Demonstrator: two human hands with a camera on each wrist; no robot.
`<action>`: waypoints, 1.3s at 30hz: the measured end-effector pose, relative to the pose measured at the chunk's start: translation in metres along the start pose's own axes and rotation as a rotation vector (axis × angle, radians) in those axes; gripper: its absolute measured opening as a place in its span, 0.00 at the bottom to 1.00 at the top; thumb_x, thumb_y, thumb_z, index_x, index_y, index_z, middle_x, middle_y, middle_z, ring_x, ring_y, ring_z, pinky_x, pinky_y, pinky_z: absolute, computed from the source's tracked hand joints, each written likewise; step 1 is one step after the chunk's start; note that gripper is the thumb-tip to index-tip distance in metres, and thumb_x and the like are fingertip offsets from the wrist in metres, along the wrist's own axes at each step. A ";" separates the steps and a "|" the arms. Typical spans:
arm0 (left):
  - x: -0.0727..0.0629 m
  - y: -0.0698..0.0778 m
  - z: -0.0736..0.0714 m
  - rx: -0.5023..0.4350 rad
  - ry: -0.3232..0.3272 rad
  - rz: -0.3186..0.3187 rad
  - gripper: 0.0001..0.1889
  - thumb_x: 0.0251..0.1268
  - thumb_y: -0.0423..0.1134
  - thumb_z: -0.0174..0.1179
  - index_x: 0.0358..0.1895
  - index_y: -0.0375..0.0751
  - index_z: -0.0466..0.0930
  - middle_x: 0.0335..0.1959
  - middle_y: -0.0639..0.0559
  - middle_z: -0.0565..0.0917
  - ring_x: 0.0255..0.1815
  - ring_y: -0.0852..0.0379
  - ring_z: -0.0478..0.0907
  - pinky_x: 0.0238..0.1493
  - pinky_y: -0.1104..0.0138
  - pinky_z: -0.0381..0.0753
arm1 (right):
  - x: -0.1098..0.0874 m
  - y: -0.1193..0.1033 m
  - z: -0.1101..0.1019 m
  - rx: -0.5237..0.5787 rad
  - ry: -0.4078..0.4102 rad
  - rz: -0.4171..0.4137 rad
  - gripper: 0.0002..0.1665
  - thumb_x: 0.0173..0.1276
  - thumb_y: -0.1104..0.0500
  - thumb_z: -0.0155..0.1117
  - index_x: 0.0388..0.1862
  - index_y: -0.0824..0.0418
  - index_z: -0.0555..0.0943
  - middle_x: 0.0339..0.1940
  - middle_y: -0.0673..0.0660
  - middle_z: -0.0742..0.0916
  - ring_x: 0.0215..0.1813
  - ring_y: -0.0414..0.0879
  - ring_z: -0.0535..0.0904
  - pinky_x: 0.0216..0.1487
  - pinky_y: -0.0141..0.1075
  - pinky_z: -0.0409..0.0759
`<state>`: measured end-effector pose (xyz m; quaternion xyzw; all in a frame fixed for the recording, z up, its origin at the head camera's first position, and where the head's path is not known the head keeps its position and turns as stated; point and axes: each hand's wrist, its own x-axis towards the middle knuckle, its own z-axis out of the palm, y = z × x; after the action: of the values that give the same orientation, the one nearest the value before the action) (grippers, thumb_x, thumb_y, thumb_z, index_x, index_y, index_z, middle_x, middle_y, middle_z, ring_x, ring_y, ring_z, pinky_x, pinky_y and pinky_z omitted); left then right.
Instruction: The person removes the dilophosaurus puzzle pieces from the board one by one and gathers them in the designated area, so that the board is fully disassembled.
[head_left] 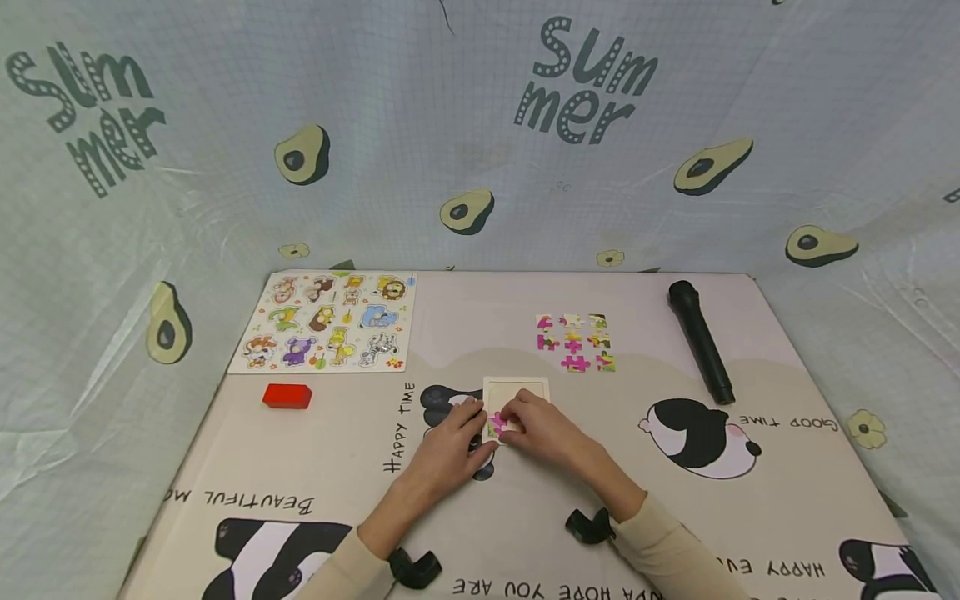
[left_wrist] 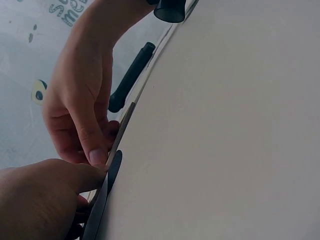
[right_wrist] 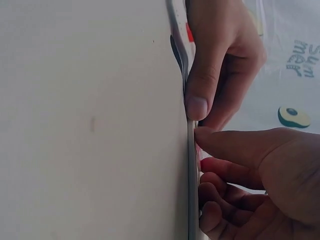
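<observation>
A small pale puzzle tray (head_left: 534,385) with a raised rim lies on the table in front of me. My left hand (head_left: 447,452) grips its left side and lower left corner, thumb along the near edge. Over the tray, my right hand (head_left: 551,432) has its fingers curled and pinches a pink puzzle piece (head_left: 495,423) at the lower left, partly hidden by the fingertips. Both wrist views look edge-on at the tray, with the two thumbs close together. Several loose pink, yellow and green puzzle pieces (head_left: 574,363) lie in rows beyond the tray, to the right.
An animal picture board (head_left: 318,323) lies at the back left, with a red block (head_left: 287,396) just in front. At the back right rests a black microphone-like stick (head_left: 701,340). The printed tabletop (head_left: 465,325) meets a hanging avocado-pattern sheet (head_left: 390,167) behind.
</observation>
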<state>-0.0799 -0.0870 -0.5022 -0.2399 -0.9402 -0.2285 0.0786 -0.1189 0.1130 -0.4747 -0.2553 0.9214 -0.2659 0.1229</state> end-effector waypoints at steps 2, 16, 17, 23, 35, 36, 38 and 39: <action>0.000 0.000 0.000 0.001 0.000 -0.001 0.26 0.64 0.50 0.68 0.59 0.34 0.82 0.63 0.43 0.80 0.68 0.43 0.76 0.65 0.54 0.79 | 0.000 0.000 0.000 0.007 -0.009 0.005 0.16 0.65 0.56 0.73 0.46 0.63 0.83 0.37 0.51 0.77 0.36 0.40 0.70 0.38 0.31 0.74; 0.000 0.000 -0.002 -0.012 -0.002 0.000 0.27 0.65 0.50 0.67 0.59 0.34 0.81 0.64 0.43 0.79 0.68 0.43 0.76 0.65 0.54 0.79 | -0.001 0.005 0.001 0.078 -0.020 -0.003 0.16 0.64 0.57 0.73 0.46 0.62 0.79 0.40 0.51 0.76 0.39 0.40 0.71 0.43 0.32 0.76; 0.000 0.000 -0.001 -0.013 -0.002 0.002 0.26 0.65 0.49 0.67 0.59 0.34 0.81 0.64 0.43 0.80 0.68 0.42 0.76 0.65 0.54 0.79 | -0.001 0.005 0.001 0.079 -0.015 -0.006 0.16 0.65 0.58 0.73 0.46 0.62 0.79 0.40 0.51 0.76 0.39 0.40 0.71 0.42 0.32 0.75; 0.000 -0.001 -0.001 -0.008 -0.008 0.002 0.26 0.65 0.50 0.67 0.59 0.34 0.82 0.64 0.42 0.79 0.68 0.42 0.76 0.65 0.53 0.79 | 0.000 0.007 0.002 0.138 0.018 -0.011 0.12 0.67 0.60 0.70 0.45 0.61 0.80 0.40 0.51 0.81 0.35 0.38 0.71 0.37 0.28 0.74; 0.000 -0.001 -0.001 0.000 -0.006 0.007 0.27 0.65 0.51 0.67 0.59 0.35 0.82 0.64 0.43 0.79 0.68 0.43 0.76 0.65 0.53 0.79 | 0.000 0.008 0.002 0.203 0.032 -0.027 0.16 0.62 0.62 0.74 0.48 0.63 0.82 0.38 0.53 0.84 0.32 0.36 0.73 0.33 0.26 0.75; 0.000 -0.001 -0.001 -0.001 -0.005 0.007 0.27 0.65 0.51 0.67 0.59 0.35 0.82 0.64 0.43 0.79 0.68 0.44 0.76 0.65 0.54 0.79 | 0.000 0.008 0.002 0.195 0.031 -0.032 0.16 0.62 0.62 0.74 0.48 0.63 0.82 0.38 0.53 0.84 0.32 0.36 0.72 0.33 0.26 0.75; 0.000 -0.001 -0.001 0.001 -0.007 0.005 0.27 0.65 0.51 0.67 0.59 0.35 0.82 0.64 0.44 0.79 0.68 0.44 0.76 0.65 0.54 0.79 | 0.001 0.008 0.001 0.177 0.034 -0.039 0.17 0.62 0.62 0.74 0.48 0.64 0.83 0.37 0.53 0.84 0.32 0.36 0.72 0.33 0.25 0.75; 0.000 -0.001 -0.001 0.002 -0.006 0.005 0.27 0.65 0.51 0.67 0.59 0.35 0.82 0.64 0.44 0.79 0.68 0.45 0.76 0.65 0.54 0.79 | 0.001 0.008 0.001 0.164 0.036 -0.044 0.16 0.62 0.62 0.74 0.48 0.64 0.83 0.37 0.53 0.84 0.32 0.35 0.72 0.33 0.26 0.75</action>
<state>-0.0805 -0.0883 -0.5020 -0.2429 -0.9400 -0.2268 0.0766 -0.1226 0.1179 -0.4804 -0.2598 0.8928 -0.3475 0.1209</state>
